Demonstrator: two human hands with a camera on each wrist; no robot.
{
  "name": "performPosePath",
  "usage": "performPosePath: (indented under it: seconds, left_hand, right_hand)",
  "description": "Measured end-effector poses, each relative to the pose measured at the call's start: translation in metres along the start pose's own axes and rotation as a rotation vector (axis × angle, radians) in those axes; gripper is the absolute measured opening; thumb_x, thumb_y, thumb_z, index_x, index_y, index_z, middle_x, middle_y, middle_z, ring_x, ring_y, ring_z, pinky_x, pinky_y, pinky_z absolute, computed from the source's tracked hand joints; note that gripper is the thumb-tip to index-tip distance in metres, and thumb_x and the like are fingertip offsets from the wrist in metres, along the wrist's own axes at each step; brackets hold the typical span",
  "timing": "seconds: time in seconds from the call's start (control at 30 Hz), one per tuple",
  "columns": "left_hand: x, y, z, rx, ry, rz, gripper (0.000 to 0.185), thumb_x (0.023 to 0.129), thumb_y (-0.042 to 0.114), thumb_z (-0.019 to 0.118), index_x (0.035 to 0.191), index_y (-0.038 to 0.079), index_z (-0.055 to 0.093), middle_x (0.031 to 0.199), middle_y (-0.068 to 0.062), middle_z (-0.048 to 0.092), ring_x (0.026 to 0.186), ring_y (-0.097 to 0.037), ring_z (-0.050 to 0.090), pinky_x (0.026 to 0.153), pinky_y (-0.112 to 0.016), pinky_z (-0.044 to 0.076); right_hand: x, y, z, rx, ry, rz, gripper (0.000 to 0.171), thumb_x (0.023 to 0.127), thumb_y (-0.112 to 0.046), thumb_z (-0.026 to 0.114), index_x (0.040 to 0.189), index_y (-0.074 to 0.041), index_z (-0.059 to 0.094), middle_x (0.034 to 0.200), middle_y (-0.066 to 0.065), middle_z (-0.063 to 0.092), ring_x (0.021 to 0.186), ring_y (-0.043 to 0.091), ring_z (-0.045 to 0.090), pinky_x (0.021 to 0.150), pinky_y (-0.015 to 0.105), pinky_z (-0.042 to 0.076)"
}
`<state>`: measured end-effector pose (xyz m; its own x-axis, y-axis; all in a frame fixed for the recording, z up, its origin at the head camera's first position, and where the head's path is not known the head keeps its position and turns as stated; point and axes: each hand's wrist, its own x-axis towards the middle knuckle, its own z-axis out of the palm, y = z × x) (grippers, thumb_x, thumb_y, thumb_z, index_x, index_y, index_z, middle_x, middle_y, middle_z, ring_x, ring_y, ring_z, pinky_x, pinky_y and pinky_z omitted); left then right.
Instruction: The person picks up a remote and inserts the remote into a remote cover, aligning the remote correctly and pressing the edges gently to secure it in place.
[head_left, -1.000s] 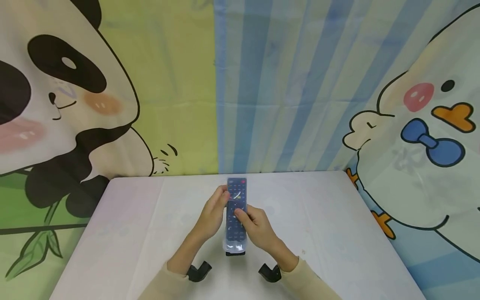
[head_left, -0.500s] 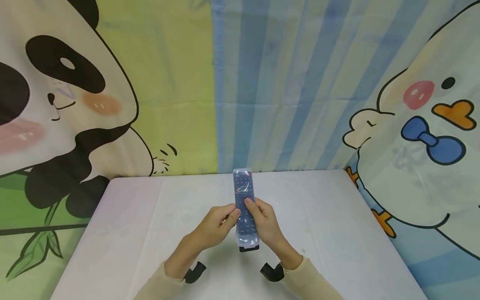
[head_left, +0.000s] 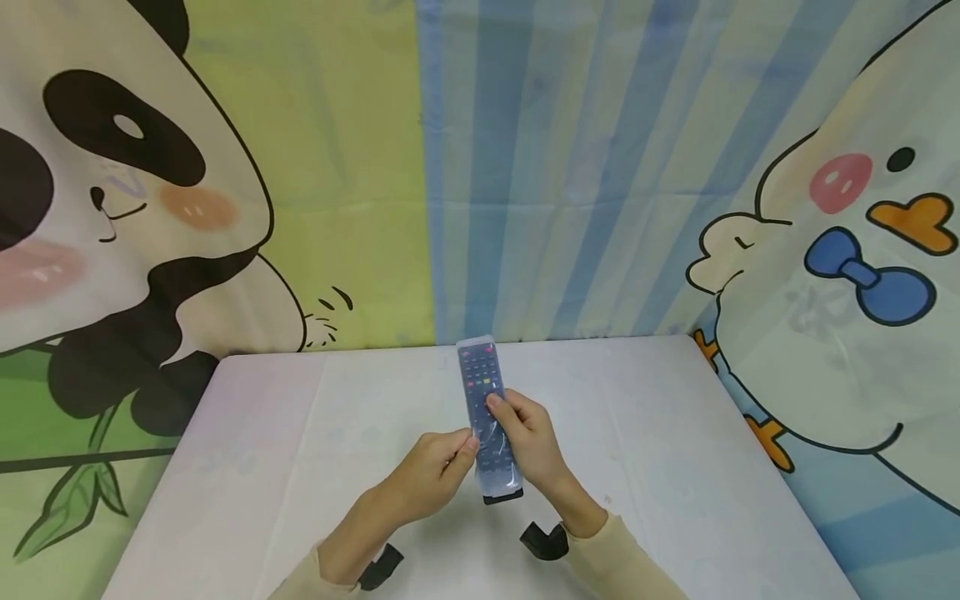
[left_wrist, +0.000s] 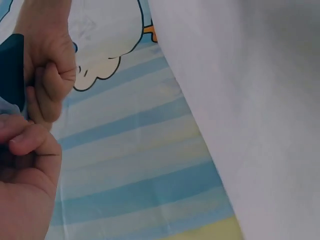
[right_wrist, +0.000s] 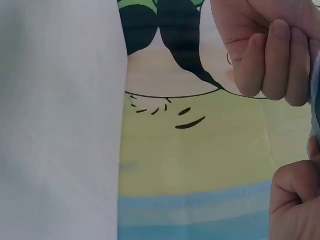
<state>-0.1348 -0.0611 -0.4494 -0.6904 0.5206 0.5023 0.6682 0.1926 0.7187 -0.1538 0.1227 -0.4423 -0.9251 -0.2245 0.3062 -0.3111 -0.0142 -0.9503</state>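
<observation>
A dark remote control [head_left: 483, 375] in a clear plastic sleeve [head_left: 501, 483] is held up above the white table, leaning slightly left at its top. Its black lower end sticks out of the sleeve. My right hand [head_left: 531, 437] grips it from the right side, thumb over the buttons. At the left edge, my left hand [head_left: 427, 471] pinches the sleeve between thumb and forefinger. In the left wrist view, the sleeve [left_wrist: 9, 107] bunches near the left fingertips. The right wrist view shows the curled fingers of my left hand [right_wrist: 275, 60] and only a sliver of the remote.
The white table [head_left: 300, 500] stretches out beneath both hands. Behind it hangs a printed curtain [head_left: 360, 167] with a panda, stripes and a white bird. A black bracket on each wrist [head_left: 545, 542] juts inward below the hands.
My left hand has come down from the remote's upper left side to lower on its edge and now pinches there. The remote has shifted slightly right and tilted left at its top.
</observation>
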Motion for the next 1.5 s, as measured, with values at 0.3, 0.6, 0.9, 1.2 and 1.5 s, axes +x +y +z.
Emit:
performPosePath:
  seconds: [0.3,0.6,0.9,1.2,1.5]
  left_hand:
    - [0.018,-0.012,-0.017,0.044,0.239,-0.104,0.022,0.105,0.014,0.052,0.084,0.016,0.052,0.064,0.011,0.046,0.053,-0.005,0.042,0.044,-0.023,0.036]
    - [0.031,-0.022,-0.028,0.134,0.359,0.039,0.037,0.105,0.007,0.051,0.07,0.019,0.045,0.058,0.011,0.038,0.048,-0.002,0.032,0.04,-0.019,0.025]
    - [0.021,-0.015,-0.025,0.068,0.269,0.158,0.041,0.1,-0.003,0.053,0.065,0.016,0.044,0.052,0.009,0.042,0.046,0.003,0.035,0.038,-0.015,0.025]
    - [0.013,-0.013,-0.026,-0.062,0.168,0.104,0.043,0.1,-0.008,0.049,0.063,0.014,0.047,0.05,0.006,0.044,0.044,0.003,0.038,0.037,-0.015,0.03]
    - [0.013,-0.015,-0.032,-0.501,-0.046,0.021,0.054,0.109,0.011,0.042,0.055,0.003,0.044,0.046,-0.01,0.038,0.043,-0.009,0.036,0.039,-0.024,0.033]
  right_hand:
    - [-0.002,-0.02,0.003,-0.161,-0.162,-0.133,0.016,0.102,0.006,0.049,0.104,0.007,0.065,0.079,0.012,0.067,0.061,0.01,0.061,0.05,0.033,0.054]
    - [-0.01,-0.005,0.002,-0.148,-0.232,-0.113,0.019,0.105,0.0,0.047,0.095,-0.001,0.063,0.07,0.002,0.059,0.056,0.007,0.056,0.046,0.031,0.051]
    - [-0.02,-0.005,0.001,-0.086,-0.241,-0.115,0.02,0.106,-0.002,0.044,0.097,-0.004,0.062,0.069,0.001,0.056,0.054,0.008,0.055,0.042,0.031,0.049]
    - [-0.015,-0.008,-0.004,-0.099,-0.346,-0.166,0.019,0.105,0.003,0.042,0.101,0.0,0.061,0.072,0.006,0.058,0.059,0.006,0.056,0.046,0.03,0.051]
    - [-0.01,-0.013,-0.011,-0.229,-0.552,-0.257,0.019,0.107,-0.003,0.042,0.096,-0.01,0.056,0.071,-0.004,0.047,0.063,0.001,0.049,0.052,0.02,0.046]
